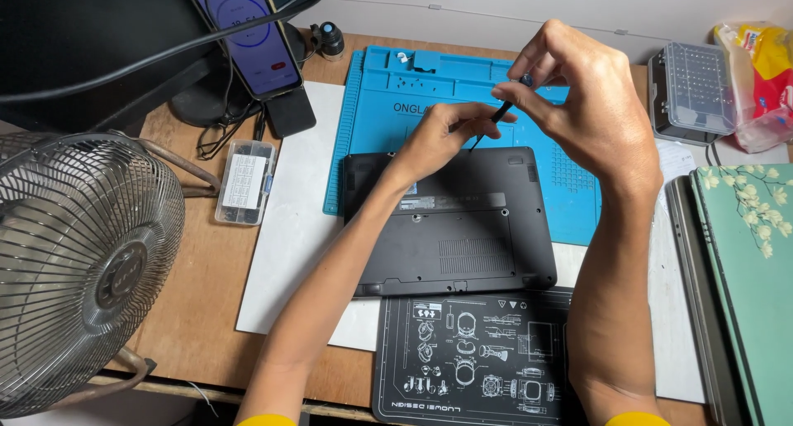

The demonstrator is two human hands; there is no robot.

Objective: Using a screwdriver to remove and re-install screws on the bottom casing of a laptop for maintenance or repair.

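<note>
Above the laptop (450, 219), right hand (578, 104) pinches a screwdriver (498, 114), left hand (442, 137) steadying its tip.

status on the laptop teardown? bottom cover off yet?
Done: laptop lies bottom-up on the blue repair mat, bit case set beside it. In hand: right hand and left hand hold a small screwdriver over the rear edge. Left: the bottom cover is still on; screw states too small to tell.

blue mat (380, 104), blk laptop (450, 228)
</note>
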